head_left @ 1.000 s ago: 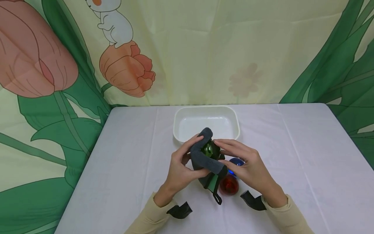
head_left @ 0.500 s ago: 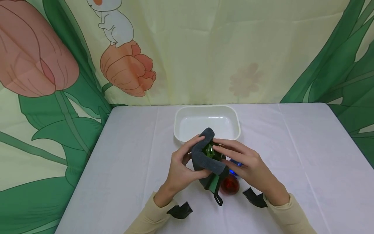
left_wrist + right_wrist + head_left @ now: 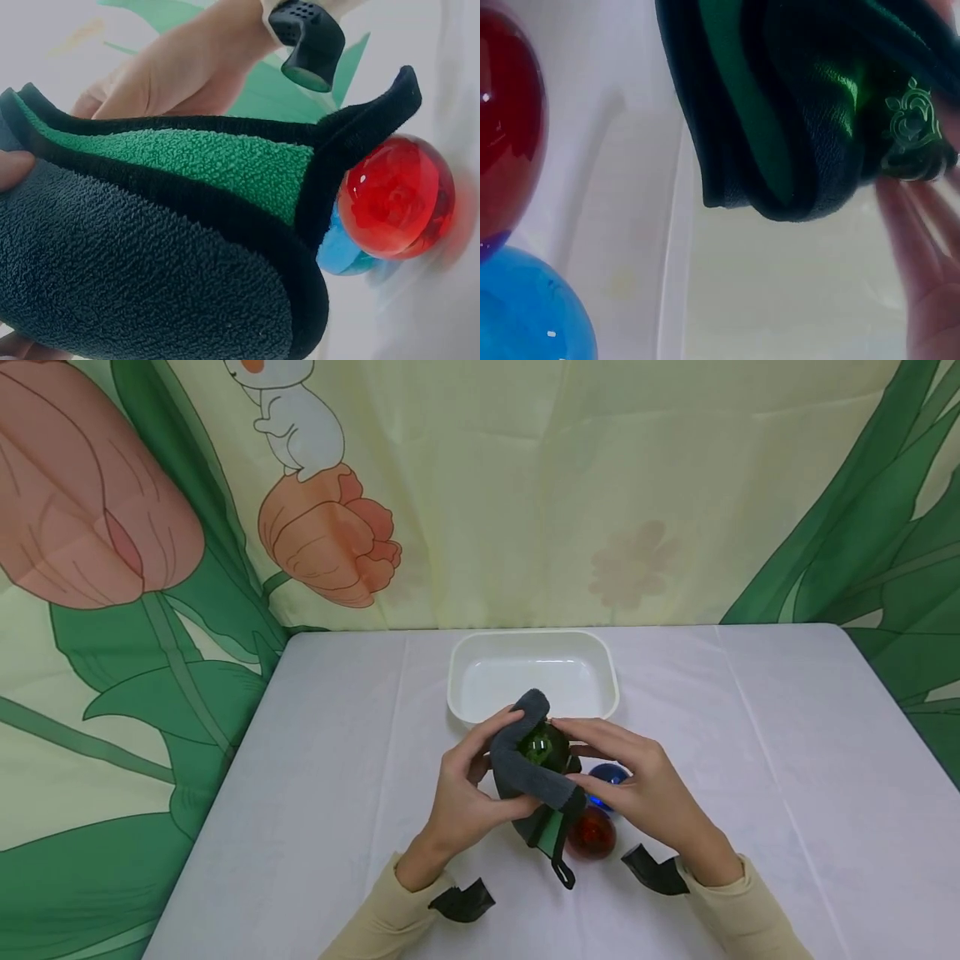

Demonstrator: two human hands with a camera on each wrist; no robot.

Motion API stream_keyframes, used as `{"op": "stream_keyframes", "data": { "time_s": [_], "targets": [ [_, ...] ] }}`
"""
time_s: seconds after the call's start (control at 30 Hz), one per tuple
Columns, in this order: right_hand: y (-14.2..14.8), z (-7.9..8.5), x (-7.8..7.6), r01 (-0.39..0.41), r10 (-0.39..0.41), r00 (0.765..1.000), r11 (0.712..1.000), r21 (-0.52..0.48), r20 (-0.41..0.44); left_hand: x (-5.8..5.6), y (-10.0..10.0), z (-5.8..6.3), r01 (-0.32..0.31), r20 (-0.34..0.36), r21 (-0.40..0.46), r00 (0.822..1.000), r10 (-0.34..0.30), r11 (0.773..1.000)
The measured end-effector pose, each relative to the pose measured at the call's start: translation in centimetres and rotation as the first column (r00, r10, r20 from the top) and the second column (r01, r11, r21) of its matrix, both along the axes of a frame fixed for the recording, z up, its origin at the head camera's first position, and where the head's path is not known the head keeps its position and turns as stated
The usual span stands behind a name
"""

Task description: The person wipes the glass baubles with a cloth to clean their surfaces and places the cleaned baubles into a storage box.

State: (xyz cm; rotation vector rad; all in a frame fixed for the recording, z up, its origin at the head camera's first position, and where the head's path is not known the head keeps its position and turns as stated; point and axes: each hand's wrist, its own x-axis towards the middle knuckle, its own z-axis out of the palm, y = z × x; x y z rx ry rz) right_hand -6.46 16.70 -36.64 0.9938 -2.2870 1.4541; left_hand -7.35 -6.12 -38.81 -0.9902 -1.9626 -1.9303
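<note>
My left hand [image 3: 467, 789] grips a folded grey towelling cloth [image 3: 525, 770], thumb in front and fingers behind. The cloth [image 3: 150, 262] has black edging, a green inner side and a hanging loop. It wraps around a shiny see-through green ball [image 3: 545, 745], whose right part shows a raised pattern in the right wrist view. My right hand [image 3: 651, 785] holds this ball from the right between thumb and fingertips. Both hands are raised above the table. Below the cloth a see-through red ball [image 3: 592, 833] lies beside a blue ball [image 3: 609, 774], partly hidden by my right hand.
Behind the hands stands a white rectangular tray [image 3: 534, 681] with rounded corners. A white cloth covers the table [image 3: 337, 760]. A printed curtain [image 3: 525, 510] hangs along the table's back edge. Black wrist mounts [image 3: 461, 902] stick out from both cuffs.
The right fingers have shifted from over the green ball to its right side, and more of the ball shows now. The left hand keeps its grip on the cloth.
</note>
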Motion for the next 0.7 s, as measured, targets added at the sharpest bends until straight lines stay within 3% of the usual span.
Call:
{"op": "stream_keyframes", "data": {
  "time_s": [0.2,0.37,0.57,0.7],
  "targets": [
    [-0.14,0.02,-0.27,-0.027,0.029,0.978,1.000,0.009,-0.207,0.01,-0.08,-0.16,-0.016,0.011,0.011,1.000,0.016,1.000],
    [-0.32,-0.14,-0.64,-0.058,0.060,0.954,0.998,0.017,-0.294,0.11,0.04,0.01,-0.025,0.033,0.003,0.999,0.025,1.000],
    [-0.30,-0.12,-0.60,-0.041,0.046,0.958,0.999,0.023,-0.282,0.31,0.07,0.28,-0.030,0.051,-0.018,0.998,0.030,0.999],
    [-0.14,-0.24,-0.37,-0.003,0.007,0.982,1.000,0.022,-0.189,0.27,0.11,0.28,-0.028,0.054,-0.023,0.998,0.030,0.999]
  ]
}}
